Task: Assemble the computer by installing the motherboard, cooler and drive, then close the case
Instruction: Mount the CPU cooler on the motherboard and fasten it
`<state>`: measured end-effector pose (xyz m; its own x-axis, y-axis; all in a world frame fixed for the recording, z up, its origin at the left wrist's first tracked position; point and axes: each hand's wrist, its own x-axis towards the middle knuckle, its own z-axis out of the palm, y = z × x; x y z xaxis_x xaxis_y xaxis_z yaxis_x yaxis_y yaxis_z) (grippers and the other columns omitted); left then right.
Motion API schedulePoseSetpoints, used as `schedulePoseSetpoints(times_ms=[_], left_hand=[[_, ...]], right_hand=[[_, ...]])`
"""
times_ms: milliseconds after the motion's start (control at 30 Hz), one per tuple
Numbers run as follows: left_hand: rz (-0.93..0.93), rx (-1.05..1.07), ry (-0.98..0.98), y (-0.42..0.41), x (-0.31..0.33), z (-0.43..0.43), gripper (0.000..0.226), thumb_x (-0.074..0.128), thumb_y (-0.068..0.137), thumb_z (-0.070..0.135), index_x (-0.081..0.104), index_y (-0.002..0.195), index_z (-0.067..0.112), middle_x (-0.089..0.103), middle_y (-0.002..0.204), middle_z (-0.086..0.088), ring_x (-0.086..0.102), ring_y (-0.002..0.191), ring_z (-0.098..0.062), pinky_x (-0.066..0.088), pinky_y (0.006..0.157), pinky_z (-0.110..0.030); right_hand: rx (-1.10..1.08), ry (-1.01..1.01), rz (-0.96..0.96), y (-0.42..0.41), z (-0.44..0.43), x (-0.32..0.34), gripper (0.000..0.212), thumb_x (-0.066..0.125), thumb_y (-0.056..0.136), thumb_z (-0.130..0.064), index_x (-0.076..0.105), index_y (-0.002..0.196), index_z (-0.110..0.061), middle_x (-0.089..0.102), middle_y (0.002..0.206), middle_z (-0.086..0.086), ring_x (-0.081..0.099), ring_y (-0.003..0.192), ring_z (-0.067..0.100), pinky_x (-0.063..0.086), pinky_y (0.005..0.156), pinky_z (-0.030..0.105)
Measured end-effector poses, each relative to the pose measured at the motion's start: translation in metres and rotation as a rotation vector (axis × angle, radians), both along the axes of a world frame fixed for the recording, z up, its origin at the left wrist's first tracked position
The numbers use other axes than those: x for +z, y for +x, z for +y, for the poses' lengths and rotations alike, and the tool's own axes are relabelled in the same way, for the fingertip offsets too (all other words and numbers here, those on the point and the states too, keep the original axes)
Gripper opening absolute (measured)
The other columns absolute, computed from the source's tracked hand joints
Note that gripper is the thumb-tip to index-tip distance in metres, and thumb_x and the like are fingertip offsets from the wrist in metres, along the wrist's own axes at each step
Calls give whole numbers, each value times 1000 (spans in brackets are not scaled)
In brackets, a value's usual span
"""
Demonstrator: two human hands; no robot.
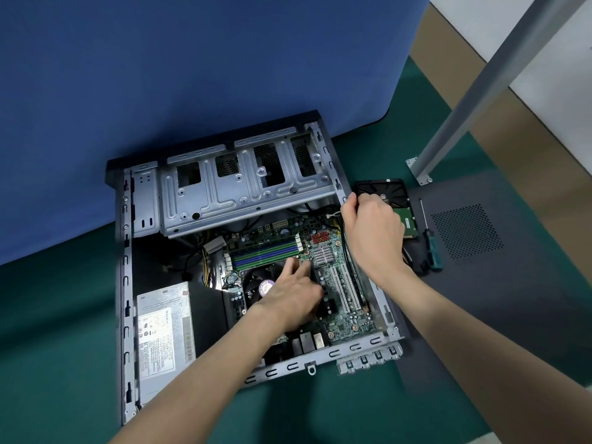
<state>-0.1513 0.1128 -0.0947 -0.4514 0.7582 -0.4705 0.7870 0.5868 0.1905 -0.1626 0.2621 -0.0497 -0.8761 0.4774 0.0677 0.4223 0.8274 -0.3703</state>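
The open case [128, 283] lies on the green bench [64, 315], with the side panel [512, 283] flat to its right. Inside sits the motherboard [339, 277]. The left hand [294, 296], fingers spread, covers most of the cooler [256, 283]. The right hand [374, 232] curls at the case's right rim, its grasp hidden, and overlaps the drive [384, 190] lying outside.

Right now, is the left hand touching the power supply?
Apart. The head view shows the left hand over the cooler, with bare case floor between it and the power supply.
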Motion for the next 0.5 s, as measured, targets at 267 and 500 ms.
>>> schedulePoseSetpoints(times_ms=[267, 500], left_hand=[[-15, 15, 8, 3, -2, 1, 37, 59, 86, 3, 40, 57, 16, 58, 83, -9, 27, 132, -30, 6, 111, -53], [40, -25, -17, 9, -7, 5, 36, 53, 83, -7, 38, 57, 14, 59, 80, -10, 22, 138, -35, -2, 113, -54]], right_hand=[[-1, 12, -1, -1, 0, -2, 42, 32, 104, -28, 62, 94, 0, 64, 97, 16, 61, 84, 41, 39, 64, 39], [-1, 29, 11, -1, 0, -3, 42, 33, 104, -28, 63, 94, 0, 64, 96, 16, 62, 83, 41, 40, 64, 39]])
